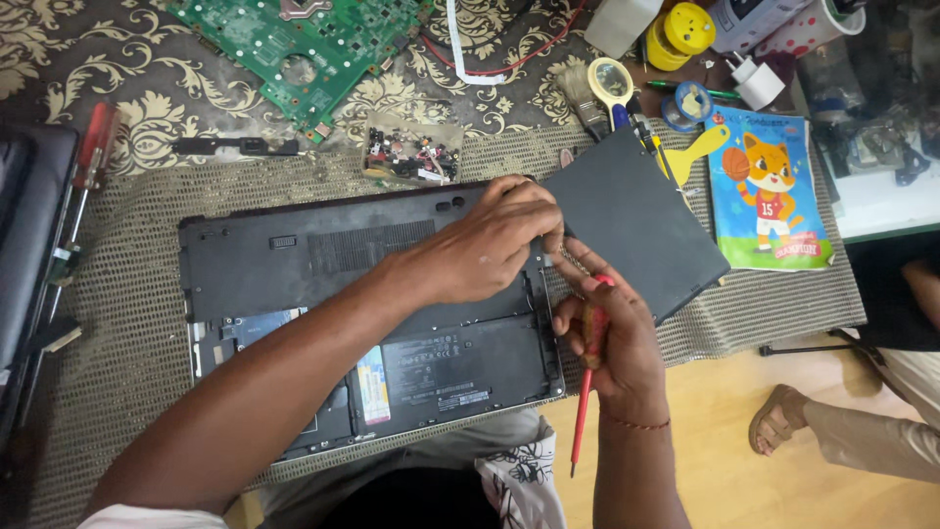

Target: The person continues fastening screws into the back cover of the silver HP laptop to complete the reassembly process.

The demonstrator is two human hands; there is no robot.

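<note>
Head view: an upturned black laptop (372, 304) lies in the middle of the frame on a woven mat (127, 323), its underside open so that the battery with its labels shows at the lower middle. The left hand (485, 245) reaches across the laptop's upper right corner, fingers curled down onto the edge where a flat dark panel (632, 220) meets the body; it seems to steady or pinch that edge. The right hand (607, 338) is closed around a red screwdriver (587, 382), whose thin shaft points down toward the lower edge of the frame, kept out of the way in the palm while the fingertips touch the panel's lower corner. The panel lies tilted, right of the laptop. A green circuit board (304, 44) lies at the upper left, a small tray of screws (411, 152) just above the laptop, and a children's book (769, 191) at the right. Another person's sandalled foot (778, 416) shows at the lower right.
</note>
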